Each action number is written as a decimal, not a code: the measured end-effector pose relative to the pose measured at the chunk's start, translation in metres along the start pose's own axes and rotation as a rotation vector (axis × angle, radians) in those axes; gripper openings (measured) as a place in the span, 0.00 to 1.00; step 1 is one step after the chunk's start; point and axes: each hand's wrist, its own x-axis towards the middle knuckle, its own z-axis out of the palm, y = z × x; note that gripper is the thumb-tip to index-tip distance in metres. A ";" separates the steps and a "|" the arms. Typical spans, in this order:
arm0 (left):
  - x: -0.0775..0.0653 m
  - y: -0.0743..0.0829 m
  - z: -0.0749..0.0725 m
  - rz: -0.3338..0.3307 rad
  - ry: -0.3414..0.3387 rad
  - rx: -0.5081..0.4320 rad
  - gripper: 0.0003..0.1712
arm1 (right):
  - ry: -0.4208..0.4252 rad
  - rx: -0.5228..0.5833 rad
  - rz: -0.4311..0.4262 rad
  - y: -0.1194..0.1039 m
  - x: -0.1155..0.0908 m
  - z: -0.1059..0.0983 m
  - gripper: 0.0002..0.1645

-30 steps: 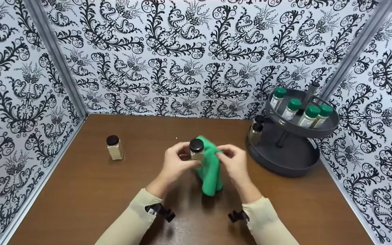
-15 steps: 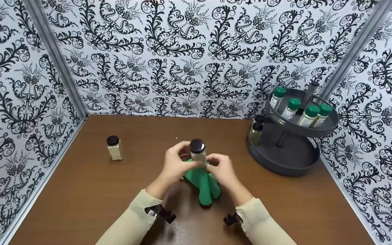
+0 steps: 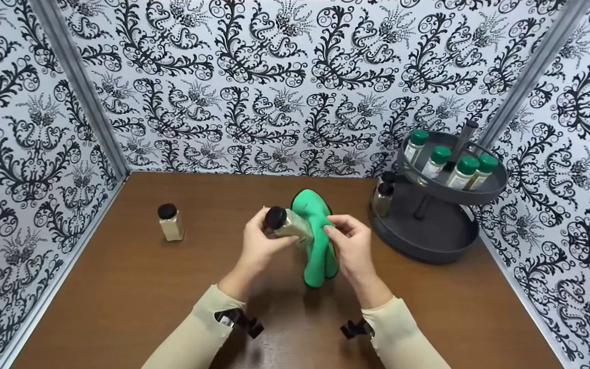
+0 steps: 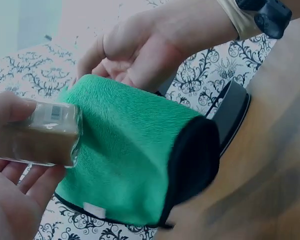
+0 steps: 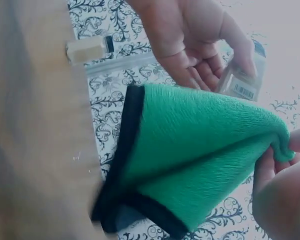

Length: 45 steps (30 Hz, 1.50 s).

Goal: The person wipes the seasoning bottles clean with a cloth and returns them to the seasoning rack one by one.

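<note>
My left hand [image 3: 260, 243] grips a clear square spice jar [image 3: 295, 226] with a black cap. The jar is tilted, its cap to the left and its base toward a green cloth [image 3: 316, 230]; pale powder fills part of it. In the left wrist view a barcode label shows on the jar [image 4: 52, 132]. My right hand [image 3: 351, 243] pinches the cloth, which hangs in folds beside the jar's base. Dark edging runs along the cloth [image 5: 205, 145] in the right wrist view, where the cloth covers part of the jar.
Another black-capped jar [image 3: 171, 223] stands on the brown table [image 3: 213, 205] at the left. At the right, a dark two-tier round rack [image 3: 428, 243] carries several green-capped jars [image 3: 436, 163] above and black-capped jars [image 3: 383, 197] below. Patterned walls enclose the table.
Half a second ago the jar was upright with the cloth beneath it; now it leans, cap to the left. My right hand has moved right and the cloth has come up beside the jar.
</note>
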 end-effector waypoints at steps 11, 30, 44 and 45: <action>-0.002 -0.007 0.003 0.012 -0.011 -0.230 0.36 | -0.097 0.074 0.262 0.008 0.001 0.001 0.12; -0.001 -0.013 0.005 -0.021 -0.019 -0.188 0.34 | -0.072 0.045 0.256 0.013 0.005 -0.005 0.12; 0.001 -0.008 -0.001 0.029 -0.066 -0.110 0.33 | -0.039 0.058 0.251 0.012 0.004 -0.002 0.12; 0.000 -0.007 -0.001 0.031 -0.078 -0.105 0.33 | -0.034 0.058 0.247 0.012 0.003 -0.002 0.12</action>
